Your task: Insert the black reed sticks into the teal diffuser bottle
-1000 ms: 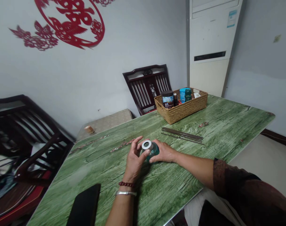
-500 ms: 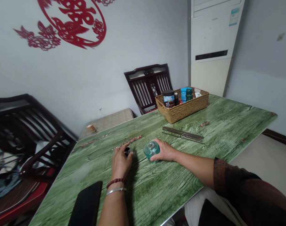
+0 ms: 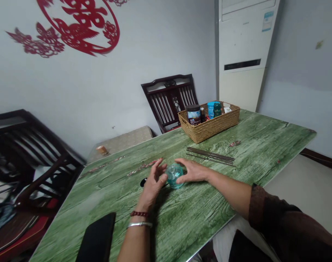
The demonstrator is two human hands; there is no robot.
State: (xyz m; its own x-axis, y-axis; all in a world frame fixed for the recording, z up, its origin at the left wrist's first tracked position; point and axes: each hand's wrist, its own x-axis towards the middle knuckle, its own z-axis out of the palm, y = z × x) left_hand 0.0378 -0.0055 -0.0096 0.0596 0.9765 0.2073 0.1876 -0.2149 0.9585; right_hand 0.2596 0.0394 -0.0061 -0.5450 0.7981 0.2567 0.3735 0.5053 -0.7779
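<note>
We find the bottle [image 3: 173, 179], blue-green and see-through, upright on the near half of the table [image 3: 122, 203], between the person's two hands, its neck facing up.

The left hand [image 3: 154, 182] is at the bottle's left side. Its fingers are parted and curved, well short of a fist, with the thumb beside the glass; we see nothing gripped in it. The right hand [image 3: 192, 171] comes in from the right, half open in a loose C, forefinger towards the bottle's far side and thumb across its front. We cannot tell from this angle whether these fingers press on the glass or merely surround it.

A small dark round piece [image 3: 143, 182] lies on the table just left of the left hand, partly covered by it. We note a beaded bracelet [image 3: 139, 214] and a silver bangle [image 3: 140, 224] on the left wrist, and a dark sleeve [image 3: 266, 207] on the right arm.

Thin brown sticks [image 3: 211, 155] lie in a loose bundle to the far right of the bottle. Beyond them stands a woven basket [image 3: 212, 128] holding a brown jar [image 3: 193, 115], a blue tub [image 3: 211, 109] and a green bottle [image 3: 217, 109], among other items. A black flat object [image 3: 97, 238] lies at the near left. A dark wooden chair [image 3: 171, 102] stands past the table's far edge.
</note>
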